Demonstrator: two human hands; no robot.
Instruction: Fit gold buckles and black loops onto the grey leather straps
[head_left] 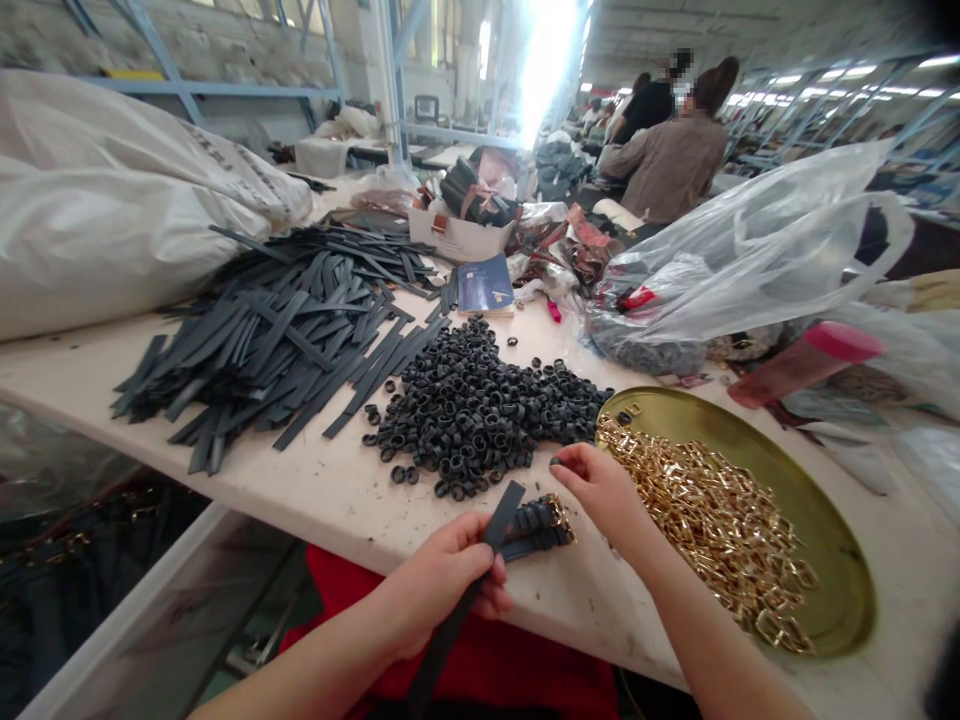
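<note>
My left hand (463, 572) grips a flat dark strap (450, 630) that slants across the table edge, one end pointing up and away. Just beyond those fingers lie several finished-looking straps (536, 528) with gold buckles at their right ends. My right hand (592, 485) is closed in a pinch between the heap of small black loops (472, 410) and the brass-coloured tray (840, 580). Something small and dark shows at its fingertips, too small to make out. Gold buckles (712, 520) lie piled in that tray.
A big pile of dark strips (285, 320) covers the left of the table beside a large white sack (135, 210). Behind the loops lie a blue booklet (485, 284) and a filled box (457, 235). Clear plastic bags (750, 260) and a pink-lidded bottle (806, 362) stand right. People (671, 165) are farther back.
</note>
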